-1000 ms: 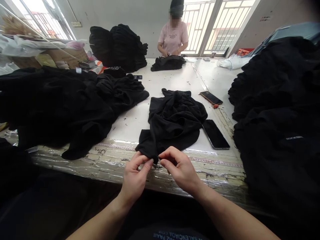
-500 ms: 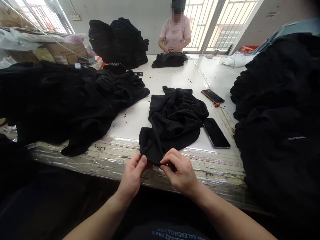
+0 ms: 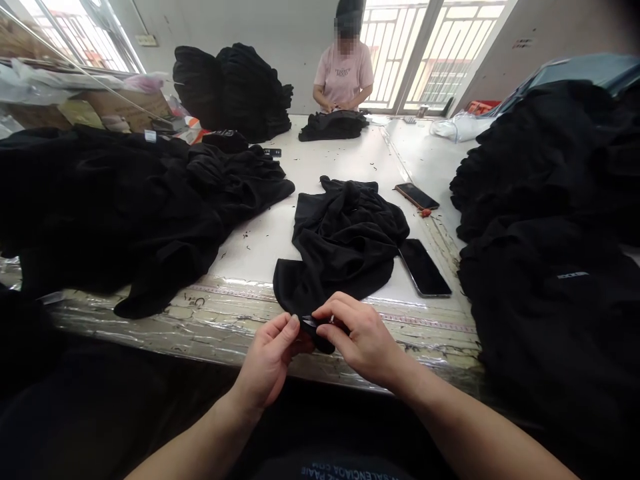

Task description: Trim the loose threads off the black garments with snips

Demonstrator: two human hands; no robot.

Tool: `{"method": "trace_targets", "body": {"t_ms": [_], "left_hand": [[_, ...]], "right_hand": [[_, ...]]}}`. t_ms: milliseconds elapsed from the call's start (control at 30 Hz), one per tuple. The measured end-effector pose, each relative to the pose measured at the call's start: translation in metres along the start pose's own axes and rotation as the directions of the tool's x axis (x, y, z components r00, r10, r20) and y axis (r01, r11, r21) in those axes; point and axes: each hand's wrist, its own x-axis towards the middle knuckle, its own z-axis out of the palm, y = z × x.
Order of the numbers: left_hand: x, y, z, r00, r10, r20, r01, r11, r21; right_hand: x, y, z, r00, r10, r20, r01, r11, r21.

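Note:
A black garment (image 3: 350,230) lies crumpled on the table in front of me, one end drawn over the near edge. My left hand (image 3: 270,353) pinches that end between thumb and fingers. In my right hand (image 3: 357,337) are small thread snips (image 3: 309,321), mostly hidden by the fingers. Their pale metal blades point left, right against the cloth by my left thumb. Whether a thread lies between the blades is too small to tell.
A phone (image 3: 425,268) lies just right of the garment, another phone (image 3: 417,196) beyond it. Black clothes are heaped at left (image 3: 125,207) and right (image 3: 545,180). Across the table (image 3: 260,247), a person (image 3: 345,77) handles a black stack (image 3: 333,125); a taller pile (image 3: 235,90) stands beside it.
The snips' blades now show at my right fingertips, against the cloth edge. The garment's held end has been turned, and a fold hangs below my fingers. My view has shifted slightly.

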Motion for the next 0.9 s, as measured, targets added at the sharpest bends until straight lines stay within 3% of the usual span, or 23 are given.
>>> {"method": "trace_targets", "body": {"t_ms": [300,467,567,600,667,733,833,900], "left_hand": [[0.008,-0.007,0.016,0.995,-0.067,0.075,0.076,0.99,-0.116],[0.025,-0.011,0.019,0.977,-0.166,0.136,0.178,0.981,-0.077],[0.058,0.003,0.004,0.978,-0.204,-0.049,0.205,0.979,0.009],[0.071,0.01,-0.003,0.975,-0.175,-0.137,0.18,0.983,0.026],[0.094,0.024,-0.016,0.971,-0.127,-0.204,0.142,0.988,0.059],[0.105,0.032,-0.024,0.976,-0.124,-0.18,0.143,0.985,0.095],[0.096,0.032,-0.022,0.983,-0.136,-0.121,0.151,0.98,0.126],[0.077,0.028,-0.013,0.989,-0.116,-0.089,0.126,0.985,0.115]], "right_hand": [[0.001,0.0,0.001,0.993,0.016,-0.116,-0.013,1.0,0.023],[0.001,0.01,-0.004,0.997,-0.059,-0.058,0.051,0.99,-0.129],[-0.01,0.016,-0.011,0.98,-0.177,-0.086,0.158,0.968,-0.194],[-0.017,0.016,-0.013,0.974,-0.217,-0.071,0.2,0.961,-0.19],[-0.034,0.014,-0.018,0.965,-0.262,0.016,0.261,0.953,-0.153],[-0.051,0.012,-0.022,0.966,-0.214,0.144,0.234,0.963,-0.136],[-0.067,0.01,-0.029,0.947,0.005,0.322,0.06,0.98,-0.191],[-0.067,0.011,-0.033,0.938,0.134,0.32,-0.063,0.973,-0.224]]}}
